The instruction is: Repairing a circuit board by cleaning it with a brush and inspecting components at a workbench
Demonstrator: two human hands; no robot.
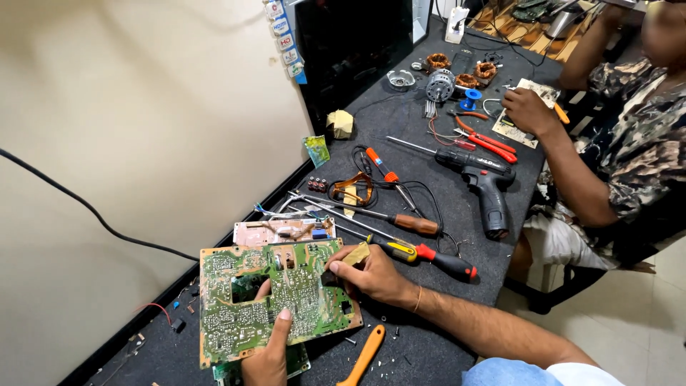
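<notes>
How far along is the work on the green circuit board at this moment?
Done: the green circuit board is out of any casing, solder side up, with loose screws lying on the black mat. In hand: the left hand props the board up while the right hand presses a small yellowish block against it. Left: the screwdrivers and the drill lie unused beside it; nothing is refitted.

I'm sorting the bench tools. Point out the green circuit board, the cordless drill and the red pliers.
green circuit board (243,314), head view, solder side
cordless drill (486,179), head view, body
red pliers (493,145), head view, handles
</notes>
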